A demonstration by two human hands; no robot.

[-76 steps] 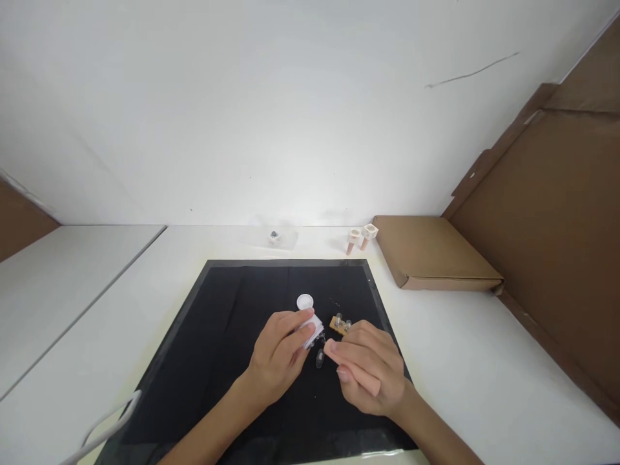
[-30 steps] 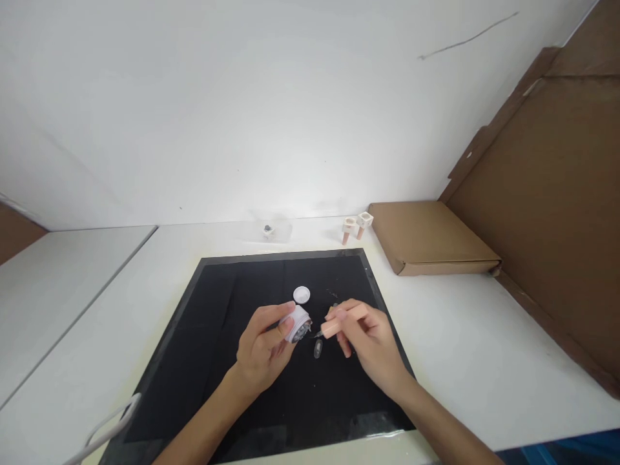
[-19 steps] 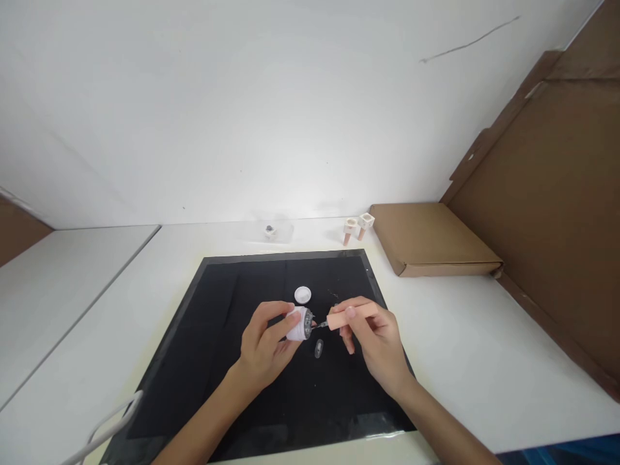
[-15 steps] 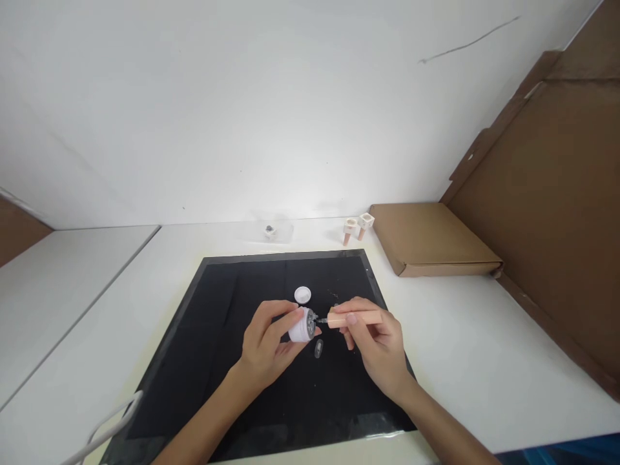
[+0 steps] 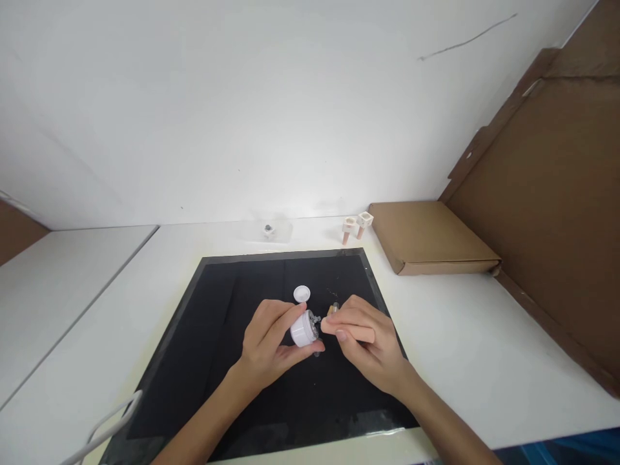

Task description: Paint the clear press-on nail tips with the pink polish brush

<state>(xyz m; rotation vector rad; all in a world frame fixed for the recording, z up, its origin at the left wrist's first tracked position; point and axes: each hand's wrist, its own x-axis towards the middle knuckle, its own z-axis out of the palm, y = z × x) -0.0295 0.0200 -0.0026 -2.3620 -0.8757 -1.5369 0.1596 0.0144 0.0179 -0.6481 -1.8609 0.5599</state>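
Observation:
My left hand (image 5: 276, 339) is closed around a small white jar (image 5: 303, 329), tilted with its open mouth toward the right. Grey, glittery-looking bits show at the mouth. In my right hand (image 5: 371, 342) is a slim tool with a peach-coloured handle (image 5: 351, 330), gripped between thumb and fingers. Its working tip is hard to make out beside the jar's mouth. A round white lid (image 5: 301, 294) lies on the black mat (image 5: 242, 284) just beyond the jar. Under my left thumb, a small clear piece (image 5: 317, 353) is partly hidden. Another small clear-and-tan item (image 5: 334, 309) sits behind my right fingers.
Two whitish square-topped pieces with peach stems (image 5: 349, 225) stand near the wall. Left of them is a clear tray (image 5: 283, 232) with a small pale item. A flat cardboard box (image 5: 431, 232) lies at the back right. A white wire frame (image 5: 111, 426) juts in at lower left.
The tool's handle has swung from nearly level to a slant, and its tip, plainer before, is now hard to see. The jar has tilted slightly, and my left thumb now covers more of the clear piece.

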